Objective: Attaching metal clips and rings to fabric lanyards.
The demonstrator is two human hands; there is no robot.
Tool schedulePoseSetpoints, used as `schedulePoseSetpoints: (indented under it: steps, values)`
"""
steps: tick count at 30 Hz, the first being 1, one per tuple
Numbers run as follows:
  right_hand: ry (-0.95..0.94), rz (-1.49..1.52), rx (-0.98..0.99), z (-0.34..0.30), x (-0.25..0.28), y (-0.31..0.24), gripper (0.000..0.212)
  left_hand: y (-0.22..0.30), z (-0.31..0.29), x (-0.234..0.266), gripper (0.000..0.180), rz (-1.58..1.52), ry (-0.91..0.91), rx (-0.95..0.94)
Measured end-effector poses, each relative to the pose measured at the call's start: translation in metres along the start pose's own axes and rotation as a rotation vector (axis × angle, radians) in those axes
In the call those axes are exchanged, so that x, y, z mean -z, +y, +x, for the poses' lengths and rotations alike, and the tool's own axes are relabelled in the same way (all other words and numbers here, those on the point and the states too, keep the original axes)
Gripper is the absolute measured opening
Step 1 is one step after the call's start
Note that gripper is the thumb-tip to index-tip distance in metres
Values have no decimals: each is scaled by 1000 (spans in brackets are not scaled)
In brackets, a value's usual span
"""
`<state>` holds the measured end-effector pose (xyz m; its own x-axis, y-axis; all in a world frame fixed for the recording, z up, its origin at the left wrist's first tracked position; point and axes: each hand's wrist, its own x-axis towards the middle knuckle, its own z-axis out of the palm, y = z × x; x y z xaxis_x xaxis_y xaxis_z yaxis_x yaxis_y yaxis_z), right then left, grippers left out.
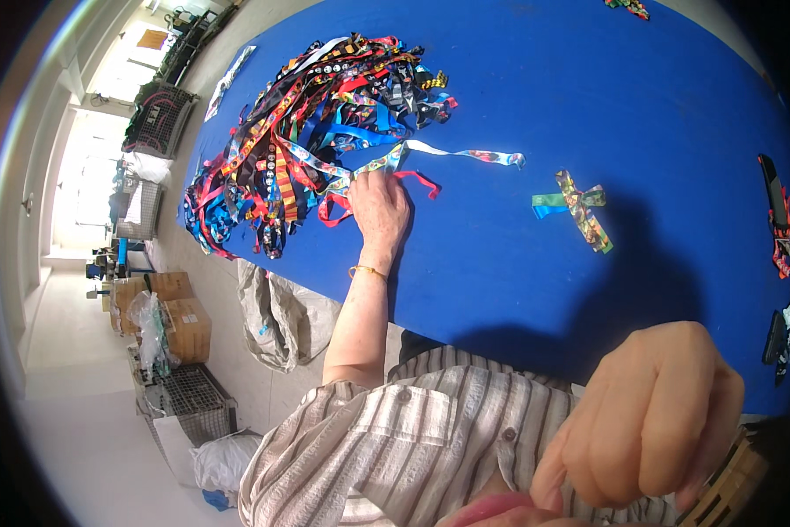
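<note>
My left hand (pixel 379 211), with a thin bracelet at its wrist, lies at the near right edge of a big heap of printed ribbon straps (pixel 281 132) on the blue table. Its fingers close on a light patterned strap (pixel 386 161), whose pale tail stretches right across the table. A red strap (pixel 419 183) curls out beside the fingers. Close to the camera, my right hand (pixel 654 413) is raised with its fingers curled in; whatever they hold, if anything, is hidden. Crossed green, blue and multicoloured straps (pixel 581 211) lie apart at mid-table, near my shadow.
The blue table (pixel 500 79) fills the middle. At its right edge lie a dark object with red cord (pixel 777 215) and a black item (pixel 773 338). Left of the table, a grey-white sack (pixel 281 316), cardboard boxes (pixel 184 325) and a wire crate (pixel 203 400) stand on the floor.
</note>
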<state>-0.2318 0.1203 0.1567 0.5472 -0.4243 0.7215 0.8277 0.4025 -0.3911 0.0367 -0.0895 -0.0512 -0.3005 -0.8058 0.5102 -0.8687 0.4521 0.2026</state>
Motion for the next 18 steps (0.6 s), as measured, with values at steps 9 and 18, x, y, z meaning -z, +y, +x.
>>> schedulePoseSetpoints:
  steps: [9, 18]
  values:
    - [-27, 67, 35, 3, 4, 4, 10, -3, -2, 3, 20, 12, -4, 13]
    - [18, 30, 55, 1, -5, 1, 11, 4, 2, -2, 18, -14, 1, 2]
